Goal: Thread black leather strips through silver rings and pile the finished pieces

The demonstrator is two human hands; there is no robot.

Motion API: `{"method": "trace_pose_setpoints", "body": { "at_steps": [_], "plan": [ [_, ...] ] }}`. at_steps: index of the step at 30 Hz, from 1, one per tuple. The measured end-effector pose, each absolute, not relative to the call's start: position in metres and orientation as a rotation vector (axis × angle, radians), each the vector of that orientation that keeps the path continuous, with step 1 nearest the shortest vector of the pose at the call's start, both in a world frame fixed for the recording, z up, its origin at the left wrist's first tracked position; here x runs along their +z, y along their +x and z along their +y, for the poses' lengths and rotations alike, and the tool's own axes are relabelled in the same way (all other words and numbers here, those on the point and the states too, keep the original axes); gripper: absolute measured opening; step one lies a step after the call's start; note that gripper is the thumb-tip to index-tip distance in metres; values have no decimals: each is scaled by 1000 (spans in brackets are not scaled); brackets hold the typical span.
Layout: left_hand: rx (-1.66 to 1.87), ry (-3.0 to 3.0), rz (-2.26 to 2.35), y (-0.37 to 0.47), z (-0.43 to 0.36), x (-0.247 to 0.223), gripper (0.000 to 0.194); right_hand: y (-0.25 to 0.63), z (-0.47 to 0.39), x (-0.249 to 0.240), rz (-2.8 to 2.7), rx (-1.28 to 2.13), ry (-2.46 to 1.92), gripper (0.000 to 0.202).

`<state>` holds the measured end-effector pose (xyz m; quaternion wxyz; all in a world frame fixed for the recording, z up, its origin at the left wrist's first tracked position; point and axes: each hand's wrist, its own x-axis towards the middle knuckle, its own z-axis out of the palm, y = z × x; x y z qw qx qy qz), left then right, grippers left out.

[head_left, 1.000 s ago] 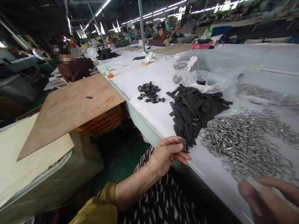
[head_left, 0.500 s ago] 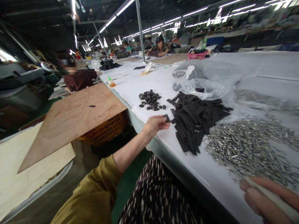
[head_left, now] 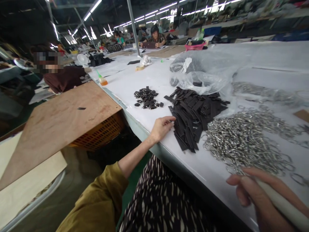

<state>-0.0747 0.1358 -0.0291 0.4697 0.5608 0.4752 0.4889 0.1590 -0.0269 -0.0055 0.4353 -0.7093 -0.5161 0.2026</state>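
My left hand point(head_left: 162, 128) is at the left edge of a heap of black strips point(head_left: 193, 112). Its fingers are bent together in a pinch on a black strip, whose outline blends into the heap. In my right hand point(head_left: 257, 190), at the lower right, lies a white stick-like tool point(head_left: 281, 199). The thumb and forefinger of that hand reach toward the near edge of a large heap of metal rings point(head_left: 243, 141). A small group of black tabs with metal rings point(head_left: 147, 97) lies beyond my left hand.
Clear plastic bags point(head_left: 200, 72) lie behind the strips. A bottle of orange liquid point(head_left: 102, 80) stands near the table's left edge. A wooden board point(head_left: 60, 119) rests over an orange basket point(head_left: 98, 130) on the left. A co-worker in a dark top point(head_left: 65, 77) sits beyond it.
The view has swung right and slightly down. My left hand has moved right, up against the black strips. My right hand has come further into view, toward the metal rings.
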Motion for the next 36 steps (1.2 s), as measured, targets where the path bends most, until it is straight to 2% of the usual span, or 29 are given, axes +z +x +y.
{"method": "trace_pose_setpoints", "body": {
  "at_steps": [4,9,18,21,27,32,36],
  "plan": [
    [1007,1744,1118,-69,127,-28,35,160,-30,0,-1274,532,-1755,20],
    [682,2430,1203,-71,130,-26,30,166,-23,-11,-1412,489,-1738,22],
    [560,2478,1370,-66,125,-17,21,178,-5,-26,-1884,-115,-1780,20],
    [652,2413,1406,-65,121,-15,18,176,1,-27,-2024,-157,-1773,21],
    [1156,1865,1247,-53,89,-5,8,173,3,-25,-2157,-225,-1809,26],
    [997,1198,1002,-27,53,4,8,177,2,-26,-2196,-269,-1826,22],
    [845,936,924,-14,37,3,13,183,0,-29,-2174,-289,-1856,20]
  ]
}}
